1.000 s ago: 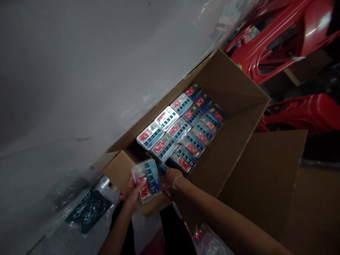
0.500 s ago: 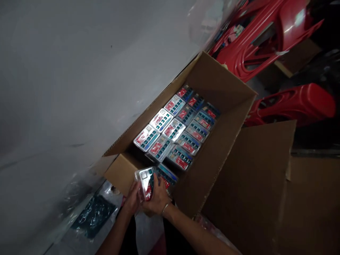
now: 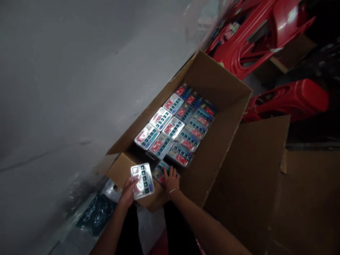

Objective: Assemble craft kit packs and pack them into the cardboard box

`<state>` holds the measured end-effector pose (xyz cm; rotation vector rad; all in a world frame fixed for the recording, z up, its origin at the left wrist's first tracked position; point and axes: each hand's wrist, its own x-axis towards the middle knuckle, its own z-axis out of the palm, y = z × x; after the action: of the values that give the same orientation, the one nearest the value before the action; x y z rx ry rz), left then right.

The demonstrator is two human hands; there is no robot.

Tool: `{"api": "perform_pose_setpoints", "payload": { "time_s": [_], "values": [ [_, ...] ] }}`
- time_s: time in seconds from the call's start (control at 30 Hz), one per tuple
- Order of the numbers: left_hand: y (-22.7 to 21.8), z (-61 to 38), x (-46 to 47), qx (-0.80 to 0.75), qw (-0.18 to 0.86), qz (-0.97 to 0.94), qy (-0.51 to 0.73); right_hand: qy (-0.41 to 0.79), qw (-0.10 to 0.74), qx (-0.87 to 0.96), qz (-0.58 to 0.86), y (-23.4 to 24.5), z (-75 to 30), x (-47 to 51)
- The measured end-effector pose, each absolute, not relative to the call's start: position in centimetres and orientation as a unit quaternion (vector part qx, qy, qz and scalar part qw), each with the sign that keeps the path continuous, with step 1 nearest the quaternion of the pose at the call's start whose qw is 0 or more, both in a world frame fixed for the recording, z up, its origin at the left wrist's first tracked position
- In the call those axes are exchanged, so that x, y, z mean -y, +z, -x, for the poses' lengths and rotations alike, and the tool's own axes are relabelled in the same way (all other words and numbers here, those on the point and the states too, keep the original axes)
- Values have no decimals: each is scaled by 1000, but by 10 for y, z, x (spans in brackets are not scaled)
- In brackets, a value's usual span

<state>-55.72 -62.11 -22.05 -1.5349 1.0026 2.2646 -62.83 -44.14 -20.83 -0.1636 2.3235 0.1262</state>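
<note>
Grey plastic sheet (image 3: pixel 74 92) fills the upper left of the frame, with a dark bag (image 3: pixel 97 214) at lower left. Open cardboard box (image 3: pixel 217 79) sits centre, tilted in view, with a loose cardboard flap (image 3: pixel 247 177) toward lower right. Red plastic chairs (image 3: pixel 252 42) are stacked at upper right, and a red chair part (image 3: pixel 289 101) lies just below them, beyond the box wall.

Box holds tight rows of clear plastic cases (image 3: pixel 172 127), lying flat, with teal squares and red patches inside. Contents too small to identify.

Main change from half a second ago: the hands have split. The loose case (image 3: pixel 140 180) was in both hands; now the left hand (image 3: pixel 128 193) alone grips it, fingers behind it and thumb across its lower edge. It is tilted, lifted clear of the rows, above the box's near end at lower centre.

Right hand (image 3: pixel 171 180) has dropped into the box, not clenched. Its fingers lie spread on the edge of the nearest boxed case (image 3: pixel 160 172), touching it, no visible lift. Bangle (image 3: pixel 172 190) on that wrist. The two hands are apart, with only a narrow gap between that case and the loose one.
</note>
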Motion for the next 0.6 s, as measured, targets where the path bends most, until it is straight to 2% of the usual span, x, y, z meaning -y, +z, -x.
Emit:
{"api": "perform_pose_setpoints", "payload": {
  "time_s": [0.2, 0.6],
  "values": [
    [-216, 556, 623, -340, 120, 511, 781, 64, 396, -914, 54, -230, 627, 439],
    [-205, 569, 612, -331, 143, 460, 811, 50, 413, -905, 86, -227, 624, 427]
  ]
}}
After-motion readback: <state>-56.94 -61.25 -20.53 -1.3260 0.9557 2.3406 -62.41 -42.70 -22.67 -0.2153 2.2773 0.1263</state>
